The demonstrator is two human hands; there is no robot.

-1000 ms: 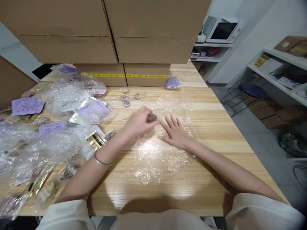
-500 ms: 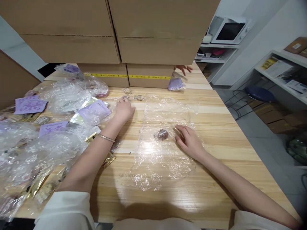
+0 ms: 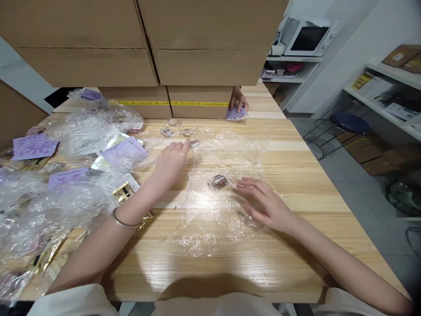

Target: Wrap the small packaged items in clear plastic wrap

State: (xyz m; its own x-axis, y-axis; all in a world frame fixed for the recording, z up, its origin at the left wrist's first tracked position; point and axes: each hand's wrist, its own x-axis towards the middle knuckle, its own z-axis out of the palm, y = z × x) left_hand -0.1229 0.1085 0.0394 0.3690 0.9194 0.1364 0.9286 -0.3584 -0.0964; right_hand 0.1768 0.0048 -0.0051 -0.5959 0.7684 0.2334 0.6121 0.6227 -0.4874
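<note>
My left hand [image 3: 171, 160] hovers above the wooden table [image 3: 296, 175], pinching a small wrapped item [image 3: 194, 143] at its fingertips. My right hand [image 3: 265, 202] lies open, fingers spread, on a crinkled clear plastic sheet [image 3: 213, 219]. A small round brown item [image 3: 219, 180] rests on that sheet just left of my right fingertips. Two more small wrapped items [image 3: 167, 131] lie beyond my left hand near the boxes.
Stacked cardboard boxes [image 3: 197, 44] line the table's far side. Heaps of clear bags, purple cards [image 3: 33, 146] and gold packets [image 3: 123, 192] fill the left. Another person's hand [image 3: 237, 99] holds a purple pouch [image 3: 235, 114] at the far edge. Shelves and a stool stand right.
My left hand came back from the far small items toward the sheet with one pinched. My right hand opened and slid slightly nearer. The other person's hand reached the purple pouch.
</note>
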